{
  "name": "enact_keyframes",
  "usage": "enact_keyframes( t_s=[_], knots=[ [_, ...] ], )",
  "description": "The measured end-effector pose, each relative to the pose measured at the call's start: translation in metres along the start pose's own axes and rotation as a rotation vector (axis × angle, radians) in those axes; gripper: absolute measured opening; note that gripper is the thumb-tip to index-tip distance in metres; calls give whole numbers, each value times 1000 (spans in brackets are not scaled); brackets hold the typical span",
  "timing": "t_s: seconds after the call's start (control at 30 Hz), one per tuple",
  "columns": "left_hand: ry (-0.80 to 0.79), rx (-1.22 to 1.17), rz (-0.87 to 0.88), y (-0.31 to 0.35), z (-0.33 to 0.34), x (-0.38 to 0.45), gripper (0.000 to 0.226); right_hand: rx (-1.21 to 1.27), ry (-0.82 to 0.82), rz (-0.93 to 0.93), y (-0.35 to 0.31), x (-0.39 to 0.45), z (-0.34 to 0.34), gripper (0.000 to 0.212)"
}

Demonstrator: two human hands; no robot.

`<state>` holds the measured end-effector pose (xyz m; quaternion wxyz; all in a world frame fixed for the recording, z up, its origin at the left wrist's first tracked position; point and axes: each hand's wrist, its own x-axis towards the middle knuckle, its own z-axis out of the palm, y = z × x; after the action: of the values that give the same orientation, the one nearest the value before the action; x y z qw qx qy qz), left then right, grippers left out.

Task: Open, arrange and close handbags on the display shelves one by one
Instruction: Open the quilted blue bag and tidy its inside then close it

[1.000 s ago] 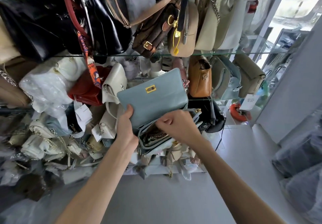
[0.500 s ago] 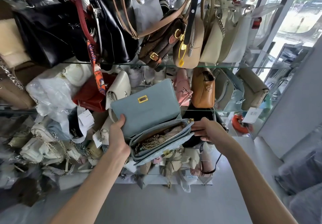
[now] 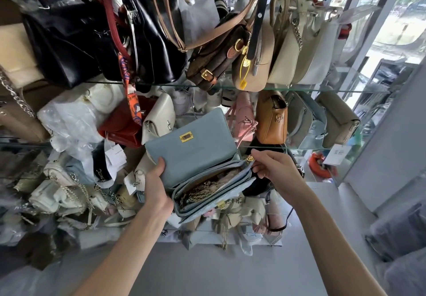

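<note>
- My blue bag (image 3: pixel 193 150) is held up in front of the middle shelf (image 3: pixel 322 91), flap raised with its gold clasp (image 3: pixel 185 137) facing me; it sits a little further right in my view than half a second ago.
- Since a second ago my right hand (image 3: pixel 274 169) has left the top of the bag's mouth and moved out to its right end, where the fingers now pinch the gold zip pull (image 3: pixel 250 158).
- My left hand (image 3: pixel 156 187) is still wrapped around the bag's left end, thumb on the flap, fingers hidden behind.
- The zipped mouth gapes open: inside I see a gold chain (image 3: pixel 202 191) coiled on a brownish lining with some pale paper.
- Just behind the flap stand a cream bag (image 3: pixel 159 117) and a red bag (image 3: pixel 124 125) on the left, a pink bag (image 3: pixel 244 116) and a tan bag (image 3: pixel 272 118) on the right.
- Above, on the glass shelf, black bags (image 3: pixel 92 42) and a brown buckled bag (image 3: pixel 216 56) lean together, their straps hanging down.
- Below my left hand a heap of white chained bags (image 3: pixel 60 192) and paper tags (image 3: pixel 115 155) crowds the low shelf.
- A black bag (image 3: pixel 260 182) sits directly under my right hand.
</note>
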<state>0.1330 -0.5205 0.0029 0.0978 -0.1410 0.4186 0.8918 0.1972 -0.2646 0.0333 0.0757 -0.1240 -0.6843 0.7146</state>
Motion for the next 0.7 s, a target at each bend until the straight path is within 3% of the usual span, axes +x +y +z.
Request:
enact_keyframes(
  t_s=[0.13,0.23,0.37,0.5,0.6,0.7],
  knots=[
    [46,-25,-37,-16,-9,7,40,41,78,-174,-15,-4,20,30],
    [32,22,-141,-25,-12,7,37,23,119,-243,-27,-4,32,37],
    [14,383,-270,-26,-17,11,28,-80,107,-276,-37,-6,36,34],
    [-185,837,-355,-17,1,-1,48,-234,117,-327,-40,-10,32,31],
    [-386,1029,-193,-11,31,-19,44,-308,167,-348,-40,-10,31,31],
    [-499,1049,195,-3,61,-30,21,-390,189,-367,-37,-8,32,31]
  ],
)
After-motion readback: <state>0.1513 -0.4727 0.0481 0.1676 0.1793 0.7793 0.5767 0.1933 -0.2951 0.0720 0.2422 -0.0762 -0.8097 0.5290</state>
